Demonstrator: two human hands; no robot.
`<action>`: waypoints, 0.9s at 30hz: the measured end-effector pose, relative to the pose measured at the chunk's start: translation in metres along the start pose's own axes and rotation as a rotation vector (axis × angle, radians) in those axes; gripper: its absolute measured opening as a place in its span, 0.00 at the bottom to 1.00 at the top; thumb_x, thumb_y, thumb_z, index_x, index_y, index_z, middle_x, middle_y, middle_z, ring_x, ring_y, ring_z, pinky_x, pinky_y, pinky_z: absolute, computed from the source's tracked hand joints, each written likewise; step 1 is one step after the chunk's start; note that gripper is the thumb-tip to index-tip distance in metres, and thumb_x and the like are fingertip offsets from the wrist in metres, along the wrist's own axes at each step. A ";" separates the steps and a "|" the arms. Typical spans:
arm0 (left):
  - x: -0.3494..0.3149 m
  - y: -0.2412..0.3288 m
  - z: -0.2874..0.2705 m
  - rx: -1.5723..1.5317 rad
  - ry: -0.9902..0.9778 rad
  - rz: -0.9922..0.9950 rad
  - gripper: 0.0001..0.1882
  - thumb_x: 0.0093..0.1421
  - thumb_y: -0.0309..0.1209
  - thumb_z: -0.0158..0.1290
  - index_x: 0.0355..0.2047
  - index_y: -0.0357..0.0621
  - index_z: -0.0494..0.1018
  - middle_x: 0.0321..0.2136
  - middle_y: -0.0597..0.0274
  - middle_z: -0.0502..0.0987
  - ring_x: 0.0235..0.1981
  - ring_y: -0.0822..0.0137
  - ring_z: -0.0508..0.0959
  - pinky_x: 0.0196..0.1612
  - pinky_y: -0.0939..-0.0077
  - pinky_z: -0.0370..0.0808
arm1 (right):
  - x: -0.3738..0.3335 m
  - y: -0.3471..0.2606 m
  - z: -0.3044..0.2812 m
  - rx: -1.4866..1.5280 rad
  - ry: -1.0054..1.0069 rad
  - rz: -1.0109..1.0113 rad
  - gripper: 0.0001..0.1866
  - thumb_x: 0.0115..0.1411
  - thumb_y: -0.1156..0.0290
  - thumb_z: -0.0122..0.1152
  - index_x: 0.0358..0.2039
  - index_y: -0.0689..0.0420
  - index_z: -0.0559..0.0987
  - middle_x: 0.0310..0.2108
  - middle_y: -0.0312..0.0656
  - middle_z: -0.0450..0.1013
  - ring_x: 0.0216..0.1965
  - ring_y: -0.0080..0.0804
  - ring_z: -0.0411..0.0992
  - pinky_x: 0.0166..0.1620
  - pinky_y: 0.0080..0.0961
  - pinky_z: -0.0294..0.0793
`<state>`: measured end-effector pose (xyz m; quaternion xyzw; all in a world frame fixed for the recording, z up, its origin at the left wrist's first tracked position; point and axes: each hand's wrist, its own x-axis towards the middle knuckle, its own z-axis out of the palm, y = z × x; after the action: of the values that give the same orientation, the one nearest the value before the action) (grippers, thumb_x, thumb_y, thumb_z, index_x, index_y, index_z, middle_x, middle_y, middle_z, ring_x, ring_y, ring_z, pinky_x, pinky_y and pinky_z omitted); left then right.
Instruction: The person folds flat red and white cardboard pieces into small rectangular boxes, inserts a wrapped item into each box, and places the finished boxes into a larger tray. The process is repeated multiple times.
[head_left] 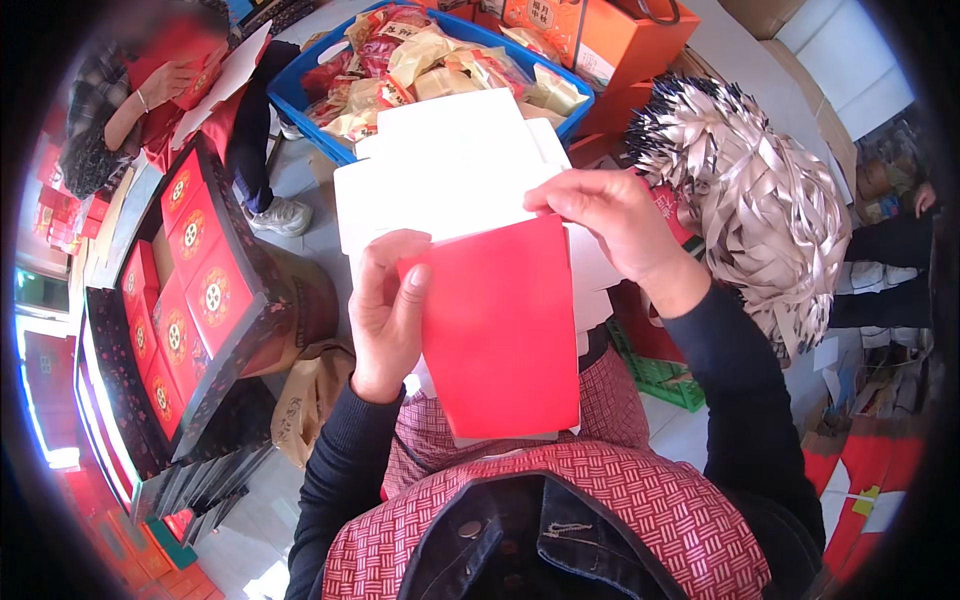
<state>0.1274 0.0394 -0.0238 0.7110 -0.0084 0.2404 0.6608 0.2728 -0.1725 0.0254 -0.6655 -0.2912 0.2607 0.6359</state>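
Observation:
A flat red cardboard panel (pixel 500 330) lies over my lap, its far edge against white die-cut cardboard (pixel 450 150) with flaps. Whether the red and white parts are one folded blank I cannot tell. My left hand (pixel 392 315) grips the red panel at its upper left edge, thumb on top and fingers bent round. At the upper right corner, my right hand (pixel 620 225) pinches the edge between thumb and forefinger. The tips of its other fingers are partly hidden.
Beyond the cardboard sits a blue crate (pixel 290 95) of wrapped packets. To the right hangs a bundle of beige ribbons (pixel 770 220); at left a large carton (pixel 265 320) holds red boxes (pixel 215 295). A co-worker's hand (pixel 170 82) handles red card at upper left. A green crate (pixel 665 380) stands at right.

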 end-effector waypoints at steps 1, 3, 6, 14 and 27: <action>0.000 -0.001 0.000 0.004 -0.004 0.004 0.09 0.65 0.25 0.50 0.45 0.38 0.69 0.45 0.60 0.72 0.46 0.71 0.72 0.50 0.77 0.68 | -0.007 0.002 0.001 0.044 0.061 0.016 0.09 0.61 0.74 0.57 0.38 0.65 0.82 0.38 0.41 0.78 0.42 0.25 0.74 0.48 0.20 0.70; 0.000 -0.001 0.001 0.005 -0.009 0.005 0.09 0.65 0.26 0.49 0.44 0.38 0.69 0.45 0.60 0.72 0.46 0.72 0.72 0.50 0.77 0.68 | -0.017 0.005 0.008 0.012 0.141 -0.089 0.09 0.61 0.74 0.57 0.37 0.65 0.81 0.37 0.41 0.78 0.42 0.25 0.74 0.48 0.21 0.70; 0.000 0.002 0.002 -0.006 -0.008 -0.007 0.08 0.66 0.26 0.49 0.44 0.38 0.69 0.45 0.60 0.72 0.46 0.72 0.72 0.50 0.78 0.68 | -0.025 0.009 0.021 -0.118 0.232 -0.218 0.08 0.61 0.74 0.57 0.36 0.65 0.81 0.37 0.41 0.77 0.42 0.26 0.74 0.48 0.22 0.70; 0.001 0.008 0.003 -0.038 0.030 -0.028 0.05 0.68 0.28 0.46 0.39 0.41 0.69 0.44 0.59 0.74 0.43 0.74 0.71 0.49 0.78 0.67 | -0.037 0.014 0.038 0.031 0.377 -0.318 0.08 0.65 0.75 0.54 0.41 0.65 0.77 0.45 0.42 0.72 0.45 0.26 0.72 0.49 0.21 0.70; -0.003 0.002 -0.004 -0.161 0.042 -0.042 0.04 0.67 0.26 0.47 0.39 0.39 0.69 0.42 0.60 0.75 0.41 0.75 0.72 0.47 0.80 0.68 | -0.045 0.028 0.056 -0.408 0.477 -0.473 0.11 0.61 0.76 0.59 0.43 0.65 0.75 0.47 0.45 0.70 0.42 0.28 0.74 0.43 0.21 0.75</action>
<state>0.1229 0.0420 -0.0232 0.6503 0.0010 0.2400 0.7207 0.2033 -0.1664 -0.0067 -0.7345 -0.3264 -0.1184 0.5831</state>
